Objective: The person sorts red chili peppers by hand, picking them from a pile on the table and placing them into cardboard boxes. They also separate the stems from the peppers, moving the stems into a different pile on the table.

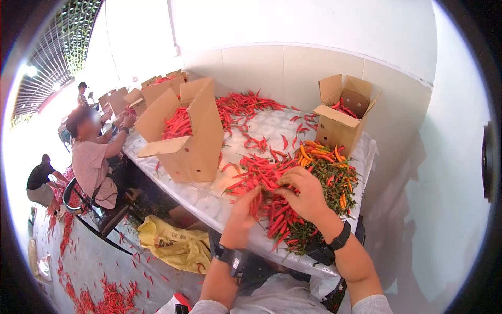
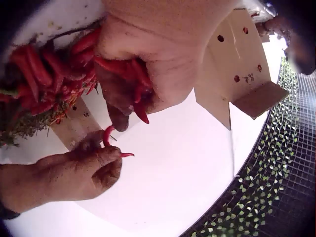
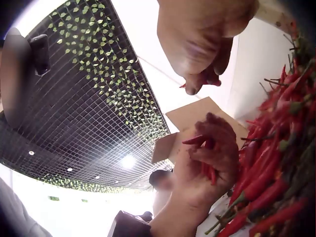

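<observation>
My left hand (image 1: 241,214) curls its fingers round several red chili peppers (image 2: 140,111), whose tips poke out from the palm in the left wrist view. Close beside it, my right hand (image 1: 307,194) pinches a small red chili (image 2: 127,155) between thumb and fingers. Both hands are over the near edge of a heap of loose red chilies (image 1: 280,215) on the table. To the right of the heap lies a mound of green-stemmed chilies (image 1: 337,180), some of them orange.
A large open cardboard box (image 1: 201,141) of red chilies stands left on the plastic-covered table (image 1: 196,201); a smaller box (image 1: 337,131) stands back right. More chilies lie along the wall. A yellow sack (image 1: 175,243) and scattered chilies are on the floor. A seated person (image 1: 94,157) works at left.
</observation>
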Tool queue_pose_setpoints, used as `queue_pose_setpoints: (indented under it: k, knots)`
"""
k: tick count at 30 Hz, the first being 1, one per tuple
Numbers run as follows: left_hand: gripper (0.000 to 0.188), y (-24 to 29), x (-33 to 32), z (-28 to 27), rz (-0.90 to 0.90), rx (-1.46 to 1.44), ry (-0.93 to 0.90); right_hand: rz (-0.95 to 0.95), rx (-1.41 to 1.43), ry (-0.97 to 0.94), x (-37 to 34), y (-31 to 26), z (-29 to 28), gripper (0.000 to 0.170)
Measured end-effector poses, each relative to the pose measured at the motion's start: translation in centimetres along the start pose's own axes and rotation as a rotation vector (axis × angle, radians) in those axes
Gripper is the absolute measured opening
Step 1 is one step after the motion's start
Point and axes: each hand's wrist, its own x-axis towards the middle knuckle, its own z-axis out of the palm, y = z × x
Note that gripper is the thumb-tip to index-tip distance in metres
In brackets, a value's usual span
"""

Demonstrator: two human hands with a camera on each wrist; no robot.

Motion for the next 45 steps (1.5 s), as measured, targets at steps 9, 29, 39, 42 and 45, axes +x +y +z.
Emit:
queue_pose_setpoints:
  k: [9, 29, 39, 42, 45]
  knots:
    - [0.020, 0.0, -0.4, -0.6, 0.011, 0.064, -0.093, -0.152, 0.105, -0.193, -0.4, 0.6, 1.1, 0.016]
    - [0.022, 0.2, -1.3, 0.7, 0.026, 0.226, -0.191, 0.243, 0.051, -0.243, -0.3, 0.8, 0.6, 0.034]
    - [0.024, 0.2, -1.4, 0.6, 0.011, 0.249, -0.248, 0.418, 0.416, -0.242, -0.7, 1.7, 1.4, 0.038]
    - [0.023, 0.6, -2.0, 1.1, -0.022, 0.244, -0.246, 0.613, 0.577, -0.288, -0.7, 2.3, 1.8, 0.036]
    - [0.021, 0.7, -2.2, 1.1, -0.043, 0.258, -0.262, 0.708, 0.799, -0.270, -0.4, 1.6, 1.5, 0.033]
